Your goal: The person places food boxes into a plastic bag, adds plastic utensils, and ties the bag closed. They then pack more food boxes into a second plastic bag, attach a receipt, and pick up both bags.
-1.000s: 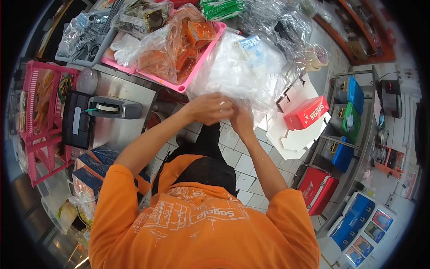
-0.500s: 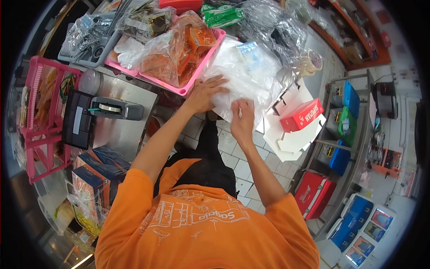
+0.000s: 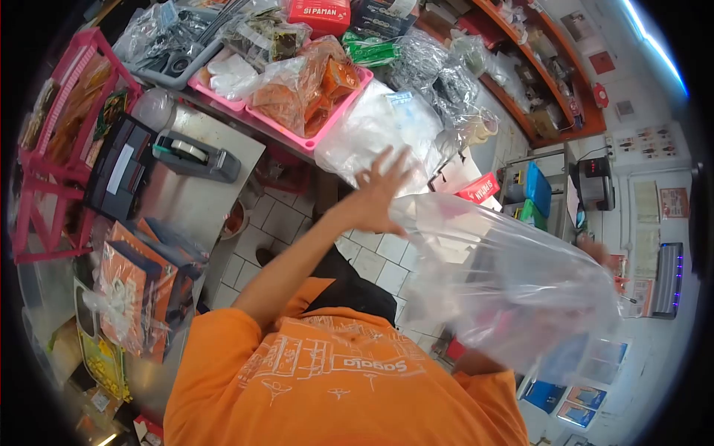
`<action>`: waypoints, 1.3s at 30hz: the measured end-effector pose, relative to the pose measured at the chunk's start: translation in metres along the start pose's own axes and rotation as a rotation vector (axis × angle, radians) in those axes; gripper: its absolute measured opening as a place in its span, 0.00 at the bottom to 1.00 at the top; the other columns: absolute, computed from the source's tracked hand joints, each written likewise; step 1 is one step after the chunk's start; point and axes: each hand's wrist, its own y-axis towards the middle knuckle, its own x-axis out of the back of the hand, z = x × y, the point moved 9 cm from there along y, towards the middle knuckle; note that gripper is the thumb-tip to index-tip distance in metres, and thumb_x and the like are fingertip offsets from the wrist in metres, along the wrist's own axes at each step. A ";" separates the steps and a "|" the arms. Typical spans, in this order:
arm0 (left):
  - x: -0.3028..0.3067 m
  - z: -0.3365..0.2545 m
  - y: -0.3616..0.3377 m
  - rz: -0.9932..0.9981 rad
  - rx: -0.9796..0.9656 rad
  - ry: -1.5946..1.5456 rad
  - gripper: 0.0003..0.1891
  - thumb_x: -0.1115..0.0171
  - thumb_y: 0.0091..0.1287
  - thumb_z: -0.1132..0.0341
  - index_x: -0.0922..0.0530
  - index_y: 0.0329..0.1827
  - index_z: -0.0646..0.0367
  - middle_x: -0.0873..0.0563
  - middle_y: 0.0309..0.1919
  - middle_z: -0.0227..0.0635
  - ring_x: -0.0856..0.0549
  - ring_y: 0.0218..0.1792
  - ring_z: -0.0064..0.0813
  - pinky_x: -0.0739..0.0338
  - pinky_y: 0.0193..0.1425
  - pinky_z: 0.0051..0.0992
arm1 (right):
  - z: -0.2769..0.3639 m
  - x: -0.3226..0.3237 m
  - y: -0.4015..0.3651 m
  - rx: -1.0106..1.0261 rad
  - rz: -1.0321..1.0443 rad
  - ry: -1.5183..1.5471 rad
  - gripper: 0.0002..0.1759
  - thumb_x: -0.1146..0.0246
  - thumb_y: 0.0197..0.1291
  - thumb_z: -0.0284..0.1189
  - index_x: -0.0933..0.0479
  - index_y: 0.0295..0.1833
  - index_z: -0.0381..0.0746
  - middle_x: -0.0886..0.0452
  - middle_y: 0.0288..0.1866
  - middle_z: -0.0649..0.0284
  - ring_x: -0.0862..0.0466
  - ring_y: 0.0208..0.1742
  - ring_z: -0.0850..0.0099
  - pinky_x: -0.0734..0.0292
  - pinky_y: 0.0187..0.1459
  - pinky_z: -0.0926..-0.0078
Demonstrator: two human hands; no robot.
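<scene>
A large clear plastic bag (image 3: pixel 513 275) is stretched out across the right side, spread in the air in front of my right arm. My right hand (image 3: pixel 595 253) grips its far end and is partly hidden and blurred behind the film. My left hand (image 3: pixel 378 195) has its fingers spread, with the thumb right at the bag's near edge. Beyond that hand lies a stack of clear plastic bags (image 3: pixel 364 137) on the counter, with a blue-printed piece on top.
A pink basket (image 3: pixel 309 141) of orange packages stands left of the stack. A red box (image 3: pixel 480 187) sits on white card at the right. On the steel table (image 3: pixel 212 126) are a tape dispenser (image 3: pixel 197 156) and a tablet (image 3: pixel 119 167). Wrapped boxes (image 3: pixel 141 282) stand nearer me.
A plastic bag has come off the stack and swung to the right with my right hand. My left hand has lifted from the stack and spread its fingers. The view has shifted.
</scene>
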 end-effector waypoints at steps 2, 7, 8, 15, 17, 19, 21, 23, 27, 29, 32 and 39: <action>0.008 -0.040 -0.028 -0.148 -0.057 -0.190 0.53 0.20 0.46 0.46 0.37 0.76 0.50 0.39 0.76 0.48 0.45 0.77 0.51 0.41 0.67 0.59 | 0.042 -0.080 0.003 -0.125 0.058 0.189 0.18 0.48 0.75 0.34 0.28 0.59 0.31 0.20 0.53 0.58 0.17 0.42 0.71 0.20 0.43 0.76; -0.003 0.029 -0.104 -0.057 0.325 -0.896 0.19 0.30 0.64 0.50 0.16 0.46 0.55 0.15 0.31 0.27 0.16 0.47 0.28 0.25 0.54 0.34 | 0.039 -0.134 -0.031 -0.440 0.300 0.873 0.15 0.48 0.75 0.36 0.27 0.54 0.34 0.21 0.48 0.59 0.20 0.35 0.72 0.23 0.36 0.75; 0.031 0.038 -0.147 -0.428 0.221 -1.271 0.27 0.33 0.64 0.41 0.20 0.54 0.54 0.16 0.37 0.30 0.16 0.50 0.31 0.20 0.52 0.30 | 0.074 -0.148 -0.068 -0.504 0.383 1.041 0.15 0.48 0.75 0.36 0.27 0.53 0.35 0.21 0.46 0.60 0.21 0.34 0.72 0.24 0.35 0.75; 0.048 -0.100 -0.217 -0.710 -0.052 -1.243 0.46 0.30 0.58 0.39 0.37 0.74 0.54 0.27 0.69 0.46 0.29 0.71 0.47 0.31 0.70 0.53 | 0.176 -0.300 -0.129 -0.951 1.265 1.930 0.13 0.49 0.75 0.39 0.27 0.46 0.40 0.22 0.39 0.62 0.25 0.25 0.74 0.29 0.26 0.73; 0.018 -0.084 -0.236 -0.851 0.126 -1.150 0.43 0.32 0.61 0.41 0.36 0.73 0.57 0.27 0.68 0.47 0.29 0.70 0.48 0.30 0.69 0.53 | 0.195 -0.313 -0.142 -1.114 1.476 2.081 0.13 0.49 0.75 0.39 0.27 0.44 0.41 0.23 0.36 0.63 0.27 0.22 0.74 0.30 0.23 0.73; 0.022 -0.108 -0.249 -1.075 -0.100 -1.486 0.41 0.41 0.67 0.37 0.30 0.67 0.67 0.22 0.64 0.51 0.26 0.67 0.58 0.29 0.66 0.55 | 0.221 -0.333 -0.136 -1.293 1.689 2.168 0.13 0.49 0.75 0.40 0.27 0.42 0.43 0.23 0.34 0.63 0.28 0.19 0.74 0.31 0.20 0.72; 0.004 -0.102 -0.265 -1.045 -0.054 -1.648 0.42 0.43 0.67 0.36 0.29 0.66 0.69 0.21 0.62 0.52 0.26 0.66 0.59 0.29 0.66 0.55 | 0.231 -0.296 -0.159 -1.465 1.914 2.251 0.14 0.49 0.75 0.41 0.27 0.40 0.44 0.23 0.32 0.64 0.29 0.17 0.75 0.33 0.18 0.72; -0.009 -0.117 -0.259 -0.895 -0.062 -1.893 0.37 0.47 0.72 0.41 0.29 0.65 0.72 0.21 0.61 0.54 0.24 0.64 0.59 0.31 0.69 0.56 | 0.270 -0.245 -0.156 -1.793 2.250 2.448 0.17 0.53 0.76 0.40 0.29 0.36 0.43 0.26 0.27 0.63 0.30 0.16 0.75 0.36 0.14 0.73; -0.038 -0.058 -0.266 -1.092 0.298 -1.396 0.24 0.53 0.79 0.60 0.31 0.68 0.72 0.21 0.62 0.53 0.19 0.62 0.42 0.23 0.66 0.37 | 0.241 -0.244 -0.144 -0.876 2.109 2.480 0.17 0.56 0.76 0.31 0.35 0.30 0.39 0.30 0.24 0.62 0.33 0.16 0.73 0.39 0.12 0.71; -0.045 -0.056 -0.270 -1.109 0.249 -1.527 0.22 0.53 0.79 0.61 0.30 0.67 0.71 0.20 0.62 0.52 0.18 0.61 0.41 0.22 0.65 0.37 | 0.238 -0.224 -0.140 -0.853 2.067 2.420 0.17 0.55 0.75 0.30 0.36 0.29 0.39 0.30 0.24 0.62 0.33 0.17 0.72 0.38 0.13 0.71; -0.043 -0.062 -0.289 -1.112 0.270 -1.557 0.20 0.51 0.79 0.62 0.27 0.64 0.70 0.19 0.60 0.52 0.16 0.57 0.40 0.19 0.61 0.35 | 0.235 -0.220 -0.138 -0.736 1.934 2.145 0.14 0.52 0.72 0.28 0.36 0.29 0.38 0.29 0.26 0.63 0.30 0.19 0.71 0.34 0.17 0.72; -0.048 -0.103 -0.443 -1.434 0.614 -1.020 0.19 0.38 0.72 0.62 0.22 0.56 0.71 0.14 0.51 0.51 0.13 0.52 0.43 0.17 0.57 0.39 | 0.261 -0.240 -0.207 0.307 1.320 0.898 0.10 0.48 0.72 0.28 0.26 0.50 0.34 0.19 0.37 0.59 0.19 0.30 0.73 0.24 0.33 0.76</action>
